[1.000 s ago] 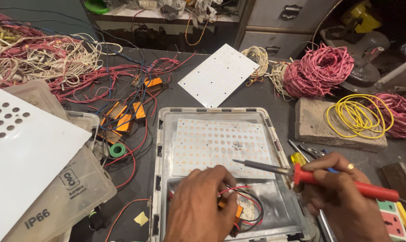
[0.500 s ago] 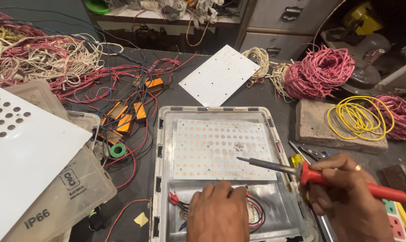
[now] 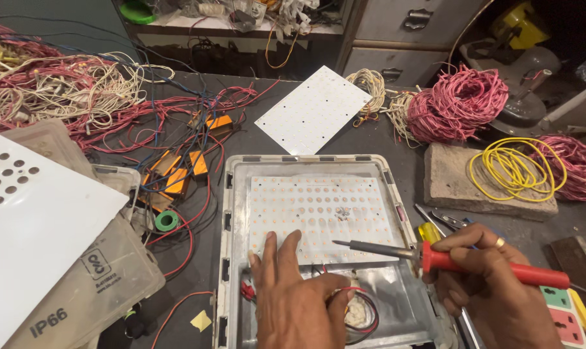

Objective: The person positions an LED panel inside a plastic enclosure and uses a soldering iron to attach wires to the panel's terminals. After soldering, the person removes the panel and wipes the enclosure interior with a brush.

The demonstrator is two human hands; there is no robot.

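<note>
Red-handled soldering iron (image 3: 474, 260) sits gripped in the right hand (image 3: 493, 291), its metal tip hovering over the perforated white LED board (image 3: 322, 216). Left hand (image 3: 299, 297) lies flat, fingers spread, on that board's lower edge above red and black wires (image 3: 361, 310), all inside the grey metal housing tray (image 3: 231, 213). Pink wire coils (image 3: 458, 103) lie well apart.

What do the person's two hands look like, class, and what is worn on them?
Both hands are bare: no gloves, and no sleeves show at the wrists. The right hand wears a gold-coloured ring on one finger. The left hand shows no ring or watch.
</note>
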